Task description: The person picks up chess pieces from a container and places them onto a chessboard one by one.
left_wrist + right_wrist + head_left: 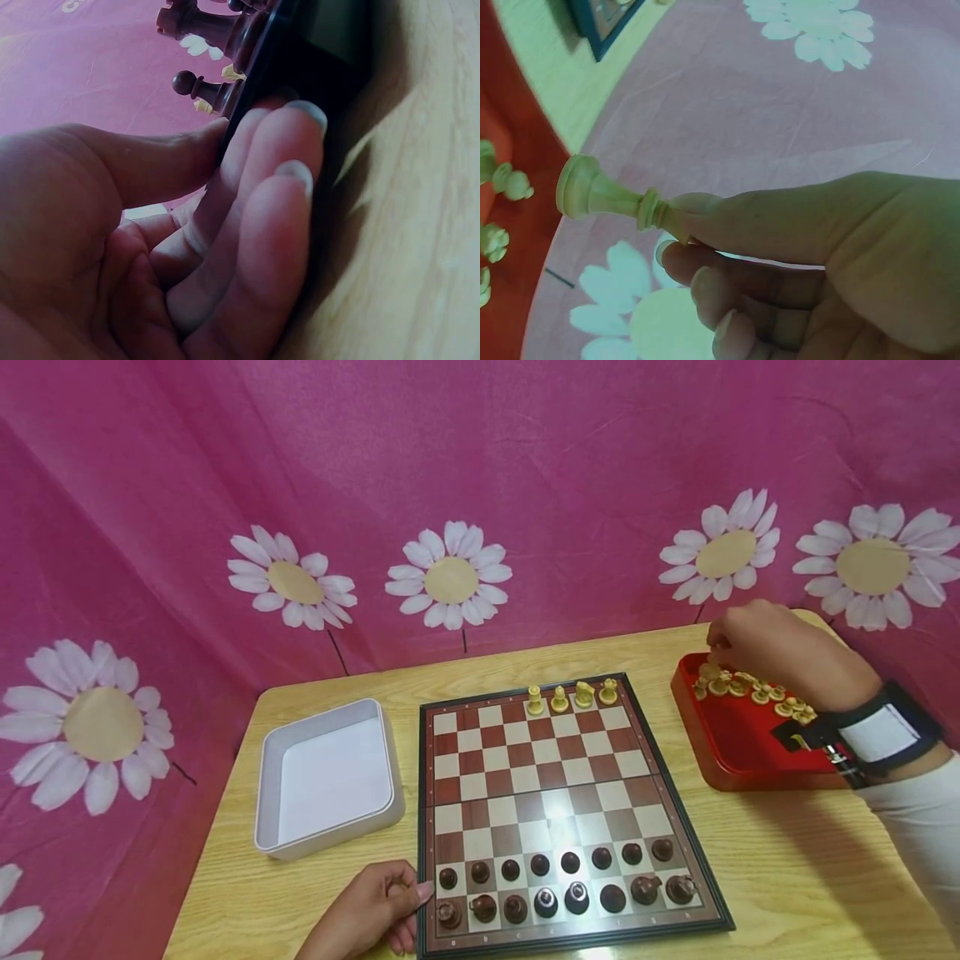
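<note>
Closest to the head camera, a white sleeve (918, 831) and a dark wrist strap (885, 731) lead to the right hand (795, 647). Its grip pinches a pale chess piece (604, 191) between thumb and forefinger at the narrow upper end; the covered tip leaves its kind untold. The piece lies straight out beyond the fingertips, its long axis nearly in line with the thumb, the broad base pointing away from the hand, toward the side where the red tray (750, 779) shows. That base-outward hold seems the relation that counts for standing the piece on a square. The piece is over the tray's far left corner, just beside more pale pieces (717, 686) lying inside.

Leftward across a strip of worktop (648, 664) lies the chessboard (510, 752), with four pale chessmen (558, 700) upright at the right end of its far row. The right hand is the nearer to these; the left hand (371, 906) is at the opposite near corner, its thumb and curled fingers pinching the board's left edge beside two rows of dark chessmen (569, 862). Farther left sits a white tray (337, 833).
</note>
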A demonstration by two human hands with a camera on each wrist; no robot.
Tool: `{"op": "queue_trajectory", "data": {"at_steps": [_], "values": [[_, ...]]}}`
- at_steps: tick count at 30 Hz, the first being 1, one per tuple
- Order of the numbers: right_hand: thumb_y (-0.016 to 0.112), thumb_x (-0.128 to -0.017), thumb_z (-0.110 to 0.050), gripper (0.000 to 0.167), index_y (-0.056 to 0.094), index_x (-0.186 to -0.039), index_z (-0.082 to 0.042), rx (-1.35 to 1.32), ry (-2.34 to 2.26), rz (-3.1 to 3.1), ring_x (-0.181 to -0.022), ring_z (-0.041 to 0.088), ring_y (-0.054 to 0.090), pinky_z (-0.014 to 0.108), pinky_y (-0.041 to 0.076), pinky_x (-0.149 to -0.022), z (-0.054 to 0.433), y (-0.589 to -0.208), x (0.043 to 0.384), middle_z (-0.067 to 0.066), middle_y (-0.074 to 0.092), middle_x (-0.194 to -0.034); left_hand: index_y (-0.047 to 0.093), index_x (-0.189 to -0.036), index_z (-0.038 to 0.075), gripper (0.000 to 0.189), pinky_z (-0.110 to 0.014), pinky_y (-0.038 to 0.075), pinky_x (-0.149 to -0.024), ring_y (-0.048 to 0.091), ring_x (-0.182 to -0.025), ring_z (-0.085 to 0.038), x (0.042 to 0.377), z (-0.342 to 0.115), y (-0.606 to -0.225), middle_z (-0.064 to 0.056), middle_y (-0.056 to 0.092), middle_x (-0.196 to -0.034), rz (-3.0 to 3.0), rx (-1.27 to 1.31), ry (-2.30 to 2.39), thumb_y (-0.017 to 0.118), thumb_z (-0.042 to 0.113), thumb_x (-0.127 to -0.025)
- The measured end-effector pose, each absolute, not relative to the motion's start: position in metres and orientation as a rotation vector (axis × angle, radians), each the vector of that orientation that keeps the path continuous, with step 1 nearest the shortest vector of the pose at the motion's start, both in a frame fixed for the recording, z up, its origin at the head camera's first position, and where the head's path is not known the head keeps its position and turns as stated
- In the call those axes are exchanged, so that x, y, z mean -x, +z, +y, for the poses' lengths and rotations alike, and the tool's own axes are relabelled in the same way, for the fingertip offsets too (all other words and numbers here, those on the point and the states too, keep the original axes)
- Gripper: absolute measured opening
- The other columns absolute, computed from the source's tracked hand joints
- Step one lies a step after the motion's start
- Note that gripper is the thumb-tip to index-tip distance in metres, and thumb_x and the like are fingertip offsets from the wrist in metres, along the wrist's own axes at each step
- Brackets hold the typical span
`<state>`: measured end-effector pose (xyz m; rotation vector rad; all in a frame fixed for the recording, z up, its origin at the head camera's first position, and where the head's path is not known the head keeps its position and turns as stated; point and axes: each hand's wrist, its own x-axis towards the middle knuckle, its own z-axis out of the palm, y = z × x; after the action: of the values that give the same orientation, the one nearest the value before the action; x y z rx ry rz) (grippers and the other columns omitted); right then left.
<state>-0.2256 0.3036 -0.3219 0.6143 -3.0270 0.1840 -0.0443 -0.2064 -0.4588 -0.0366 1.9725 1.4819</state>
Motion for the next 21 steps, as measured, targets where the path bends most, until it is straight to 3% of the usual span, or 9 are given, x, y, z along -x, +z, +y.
{"op": "queue_trajectory", "data": {"at_steps": [7,17,21], "values": [[0.078,-0.086,-0.003,0.002,0.078,-0.087,-0.001,-0.604,0.224,-3.072,-0.061,0.018,0.054,0.034,0.05,-0.058,0.28,-0.311,0.229,0.004,0.066,-0.067,0.06,-0.087,0.003,0.03,-0.02,0.053,-0.049,0.062,-0.05,-0.006,0.044,-0.206,-0.459,0.001,0.065,-0.06,1.987,0.039,1.47,0.065,0.027,-0.103],[0.076,-0.089,-0.002,0.004,0.078,-0.086,-0.003,-0.722,0.272,-2.968,-0.06,0.018,0.054,0.03,0.045,-0.054,0.243,-0.302,0.23,0.005,0.07,-0.071,0.06,-0.088,0.002,0.029,-0.021,0.053,-0.05,0.063,-0.051,-0.006,0.043,-0.205,-0.458,0.0,0.066,-0.061,1.986,0.031,1.477,0.065,0.027,-0.103],[0.077,-0.09,-0.003,0.003,0.079,-0.091,-0.005,-0.736,0.33,-2.977,-0.064,0.018,0.058,0.031,0.049,-0.057,0.229,-0.297,0.228,0.006,0.074,-0.079,0.06,-0.088,0.002,0.029,-0.021,0.053,-0.05,0.063,-0.05,-0.006,0.044,-0.205,-0.459,0.0,0.065,-0.061,1.985,0.027,1.481,0.065,0.026,-0.103]]}}
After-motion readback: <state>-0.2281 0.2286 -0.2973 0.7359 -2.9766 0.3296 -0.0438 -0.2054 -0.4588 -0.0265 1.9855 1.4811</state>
